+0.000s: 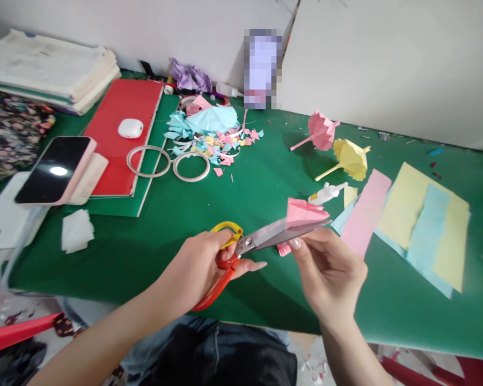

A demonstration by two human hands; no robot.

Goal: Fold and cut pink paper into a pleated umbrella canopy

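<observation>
My left hand (203, 268) is closed round the handles of a pair of scissors (265, 236), one yellow and one red. The blades point right and lie across a folded piece of pink paper (304, 213), most of which shows above them. My right hand (332, 268) pinches that paper from below, close to the blade tips. A small pink bit shows under the blades. Just beyond the paper lies a white glue bottle (328, 193). Pink and yellow paper umbrellas, the pink one (321, 131) behind the yellow one (351, 159), lie farther back.
Pastel paper sheets (398, 214) and a pink strip (366, 212) lie at right. Paper scraps (225, 142), two tape rolls (191, 166) and a blue folded paper (213, 119) are at centre left. A phone (56, 169) and red folder (123, 128) lie left; a blurred-out upright device (261, 69) leans at back.
</observation>
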